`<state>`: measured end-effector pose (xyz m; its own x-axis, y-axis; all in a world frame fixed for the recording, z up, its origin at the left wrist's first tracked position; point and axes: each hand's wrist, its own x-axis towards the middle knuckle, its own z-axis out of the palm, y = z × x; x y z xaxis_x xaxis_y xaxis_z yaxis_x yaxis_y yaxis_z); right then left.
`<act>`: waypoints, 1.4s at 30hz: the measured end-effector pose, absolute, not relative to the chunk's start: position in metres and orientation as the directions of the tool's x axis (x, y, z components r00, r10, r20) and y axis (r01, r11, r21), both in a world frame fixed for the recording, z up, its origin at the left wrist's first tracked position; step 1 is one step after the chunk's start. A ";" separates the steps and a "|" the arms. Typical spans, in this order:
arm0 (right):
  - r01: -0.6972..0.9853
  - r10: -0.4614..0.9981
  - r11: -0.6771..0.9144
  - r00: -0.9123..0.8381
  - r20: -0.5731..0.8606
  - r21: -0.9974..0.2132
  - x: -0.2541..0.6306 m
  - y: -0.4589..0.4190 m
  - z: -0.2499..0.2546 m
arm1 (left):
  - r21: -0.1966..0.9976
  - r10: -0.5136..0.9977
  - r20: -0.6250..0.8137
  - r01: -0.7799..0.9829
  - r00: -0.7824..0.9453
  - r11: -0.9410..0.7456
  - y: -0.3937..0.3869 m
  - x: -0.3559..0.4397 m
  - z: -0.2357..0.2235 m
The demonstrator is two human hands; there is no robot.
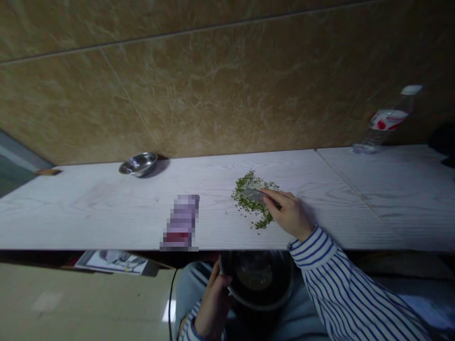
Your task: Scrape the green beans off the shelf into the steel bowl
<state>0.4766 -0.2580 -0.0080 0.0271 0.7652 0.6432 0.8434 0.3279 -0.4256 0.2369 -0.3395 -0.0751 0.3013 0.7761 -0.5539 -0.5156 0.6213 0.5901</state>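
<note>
Head view: the right hand point(288, 213) pinched a grey tool point(254, 194) among green grains point(249, 205) just beside its fingertips; below, the left hand point(217, 294) clasped a pot point(263, 307); brisk sweeping could have scattered grains.

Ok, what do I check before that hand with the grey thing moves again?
1. Right hand has hold of the flat grey tool: ok.
2. Left hand has hold of the dark pot at its side: ok.
3. Pot sits mouth up by the front edge of the counter: ok.
4. Little green bits all in one neat heap: not ok, loose ones lie around it.
5. Small metal bowl and bottle well away from the green bits: ok.
6. Anything inside the pot: cannot tell, it is too dark.
</note>
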 end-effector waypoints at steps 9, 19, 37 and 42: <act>0.821 0.730 0.293 0.139 0.670 -0.490 0.487 -0.278 -0.025 | 0.631 0.808 -0.516 -0.511 0.284 0.583 -0.349 0.253 -0.072; 0.907 0.721 0.223 0.094 0.687 -0.358 0.482 -0.281 -0.028 | 0.654 0.833 -0.483 -0.522 0.271 0.548 -0.354 0.239 -0.071; 0.989 0.842 0.147 -0.122 0.525 -0.005 0.458 -0.276 -0.008 | 0.597 0.831 -0.496 -0.596 0.253 0.537 -0.335 0.224 -0.069; 0.981 0.857 0.191 -0.155 0.491 -0.023 0.450 -0.282 -0.005 | 0.592 0.846 -0.484 -0.628 0.224 0.505 -0.335 0.225 -0.074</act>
<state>0.4502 -0.2816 -0.0051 -0.1548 0.8571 0.4914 0.9814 0.1907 -0.0234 0.2254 -0.3354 -0.0742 0.2239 0.8458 -0.4843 -0.6278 0.5053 0.5921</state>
